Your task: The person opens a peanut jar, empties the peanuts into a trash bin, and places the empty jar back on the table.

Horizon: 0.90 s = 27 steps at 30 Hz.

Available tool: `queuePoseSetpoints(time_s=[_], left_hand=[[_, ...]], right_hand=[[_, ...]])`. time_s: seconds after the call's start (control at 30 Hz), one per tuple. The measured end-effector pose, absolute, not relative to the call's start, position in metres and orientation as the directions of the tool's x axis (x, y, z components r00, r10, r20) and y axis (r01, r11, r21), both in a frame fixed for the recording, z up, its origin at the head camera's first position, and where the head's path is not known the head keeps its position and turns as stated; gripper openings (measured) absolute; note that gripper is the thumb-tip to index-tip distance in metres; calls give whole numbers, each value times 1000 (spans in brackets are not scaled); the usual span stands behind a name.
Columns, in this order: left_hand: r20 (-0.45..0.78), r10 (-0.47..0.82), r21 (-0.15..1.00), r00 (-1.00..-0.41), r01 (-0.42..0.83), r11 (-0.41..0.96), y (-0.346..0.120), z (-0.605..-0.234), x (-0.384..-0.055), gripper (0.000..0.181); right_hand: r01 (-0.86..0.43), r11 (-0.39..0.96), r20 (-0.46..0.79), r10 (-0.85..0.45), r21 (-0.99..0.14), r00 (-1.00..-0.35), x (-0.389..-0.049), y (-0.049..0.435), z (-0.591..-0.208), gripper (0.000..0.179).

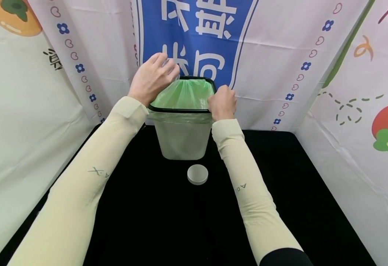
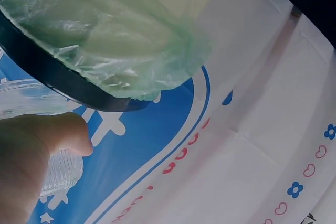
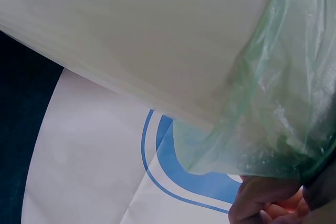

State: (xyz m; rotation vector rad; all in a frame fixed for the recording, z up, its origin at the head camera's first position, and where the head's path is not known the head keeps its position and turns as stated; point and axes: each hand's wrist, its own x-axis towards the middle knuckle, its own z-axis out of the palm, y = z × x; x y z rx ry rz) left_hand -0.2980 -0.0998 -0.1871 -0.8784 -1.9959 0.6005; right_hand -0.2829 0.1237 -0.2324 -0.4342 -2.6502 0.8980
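Observation:
A pale trash bin (image 1: 184, 141) with a black rim (image 1: 180, 110) is lined with a green plastic bag (image 1: 184, 94), its edge folded over outside. My left hand (image 1: 154, 77) is raised over the bin's far left side. Its fingers curl round a clear ribbed plastic container (image 2: 64, 174), mostly hidden by the hand in the head view. At the rim's right side, my right hand (image 1: 223, 102) grips the edge, fingers curled beside the bag's fold in the right wrist view. A round white lid (image 1: 198, 174) lies on the table in front of the bin.
The black-covered table (image 1: 160, 214) has printed cloth walls on three sides. Just behind the bin hangs the back cloth (image 1: 263, 74) with its blue panel. Cream sleeves cover both forearms, which reach forward on either side of the lid.

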Motion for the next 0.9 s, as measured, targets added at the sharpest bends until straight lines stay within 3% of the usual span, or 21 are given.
queuePoseSetpoints(time_s=[0.2,0.37,0.73,0.9], left_hand=[[515,740,-665,-431,344,663,-100,-189,-298,39],[541,714,-621,-445,362,695,-99,-190,-298,35],[561,637,-497,-529,400,770,-99,-188,-296,36],[559,586,-427,-587,402,810,-99,-188,-297,45]], right_hand=[[187,756,183,377,-627,-908,-283,123,-234,22],[190,755,181,378,-627,-908,-282,122,-232,23],[191,752,179,381,-632,-907,-283,122,-232,23],[196,756,182,385,-625,-905,-283,123,-232,25]])
